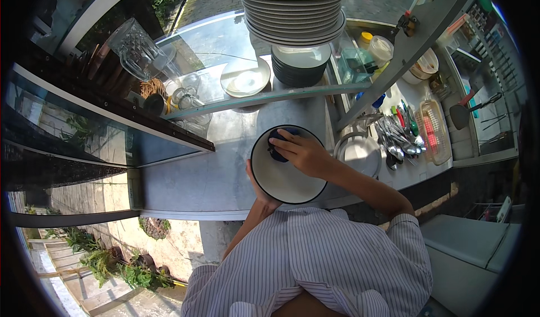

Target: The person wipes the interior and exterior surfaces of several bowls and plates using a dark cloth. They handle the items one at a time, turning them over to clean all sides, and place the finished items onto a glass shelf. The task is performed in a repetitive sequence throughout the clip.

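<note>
A white bowl with a dark rim (291, 186) is held in front of my chest, tipped so its inside faces me. My left hand (261, 188) grips it at the lower left edge, its fingers mostly hidden behind the bowl. Inside the bowl, my right hand (301, 152) presses a bunched dark blue cloth (278, 150) against the upper left of the inner wall. Under the bowl lies the grey counter (194, 182).
Above the counter, a glass shelf (270, 93) bears a stack of dark-rimmed bowls (301, 66) and glass mugs (190, 99). A tall plate stack (295, 13) rises at top. Loose spoons and forks (398, 137) and a plastic basket (434, 133) lie right; a metal post (405, 59) slants between.
</note>
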Demonstrator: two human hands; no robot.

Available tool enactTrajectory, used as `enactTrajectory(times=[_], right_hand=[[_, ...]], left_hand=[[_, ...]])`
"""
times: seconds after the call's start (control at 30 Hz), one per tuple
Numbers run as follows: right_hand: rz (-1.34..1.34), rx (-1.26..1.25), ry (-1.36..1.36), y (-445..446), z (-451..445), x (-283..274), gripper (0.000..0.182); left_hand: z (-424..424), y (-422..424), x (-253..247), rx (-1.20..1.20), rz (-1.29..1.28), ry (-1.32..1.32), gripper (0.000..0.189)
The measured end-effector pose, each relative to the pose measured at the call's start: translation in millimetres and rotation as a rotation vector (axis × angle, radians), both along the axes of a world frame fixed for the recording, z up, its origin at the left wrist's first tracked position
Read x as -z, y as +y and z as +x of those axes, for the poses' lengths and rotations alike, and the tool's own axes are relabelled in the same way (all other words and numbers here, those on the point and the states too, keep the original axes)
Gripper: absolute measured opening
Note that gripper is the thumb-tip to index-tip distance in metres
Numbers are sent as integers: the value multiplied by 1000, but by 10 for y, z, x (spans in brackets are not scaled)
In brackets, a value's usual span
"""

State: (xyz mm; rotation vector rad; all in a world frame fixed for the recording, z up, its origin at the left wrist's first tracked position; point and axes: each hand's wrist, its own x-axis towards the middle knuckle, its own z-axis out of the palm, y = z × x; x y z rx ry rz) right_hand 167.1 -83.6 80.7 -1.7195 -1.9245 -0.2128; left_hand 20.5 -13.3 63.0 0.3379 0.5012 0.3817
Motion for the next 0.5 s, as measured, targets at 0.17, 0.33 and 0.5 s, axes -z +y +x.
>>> enactTrajectory(times=[0.17,0.33,0.5], right_hand=[[-300,-334,749,-58,-336,-139,28],[-448,-164,1108,-270,-200,-247,17],[-563,359,1333,-471,79,-190,57]], left_hand=[[-206,138,696,72,-200,-466,80],[-201,165,340,-104,-18,70,81],[-275,339,348,-206,8,25,80]])
